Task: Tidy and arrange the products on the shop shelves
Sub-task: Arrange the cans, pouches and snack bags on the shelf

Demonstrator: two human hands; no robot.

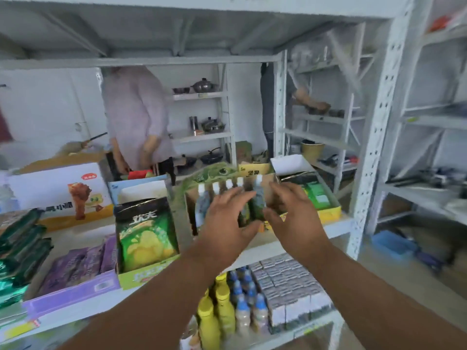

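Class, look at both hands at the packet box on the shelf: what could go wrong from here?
1. The packets stand upright in a tight row; the left hand or right hand may topple neighbours.
2. The box sits near the shelf edge, so a pull may tip it onto the bottles below.

White walls (45, 102), grey metal shelving racks (374, 137), two people behind (136, 114)

Even, soft daylight fills my view, with no glare or hard shadows. Motion blur smears everything, worst at the far right and left edges, where wide-angle distortion bends the uprights.
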